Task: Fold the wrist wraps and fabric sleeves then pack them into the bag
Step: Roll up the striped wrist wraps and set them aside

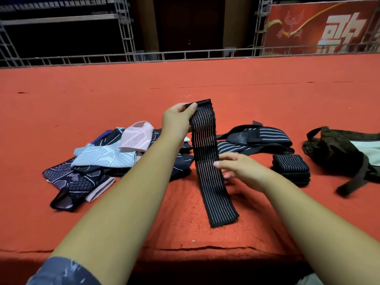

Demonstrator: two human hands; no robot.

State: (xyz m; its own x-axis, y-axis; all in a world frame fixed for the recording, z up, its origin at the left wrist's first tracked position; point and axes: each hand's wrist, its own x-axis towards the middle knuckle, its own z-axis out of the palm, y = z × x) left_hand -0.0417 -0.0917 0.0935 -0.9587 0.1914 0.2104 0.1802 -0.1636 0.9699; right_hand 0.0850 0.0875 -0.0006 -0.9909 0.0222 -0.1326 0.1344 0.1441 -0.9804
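A long black wrist wrap with thin pale stripes hangs stretched over the red surface. My left hand pinches its top end. My right hand touches the strip's right edge near the middle with straight fingers. A folded black striped wrap stack lies to the right. Behind it sit unfolded striped wraps. A heap of fabric sleeves, pink, pale blue and dark patterned, lies on the left. The dark bag with a strap rests at the far right.
Everything lies on a red carpeted platform, whose front edge runs just below my forearms. A metal truss rail borders the far side, with a red banner behind it.
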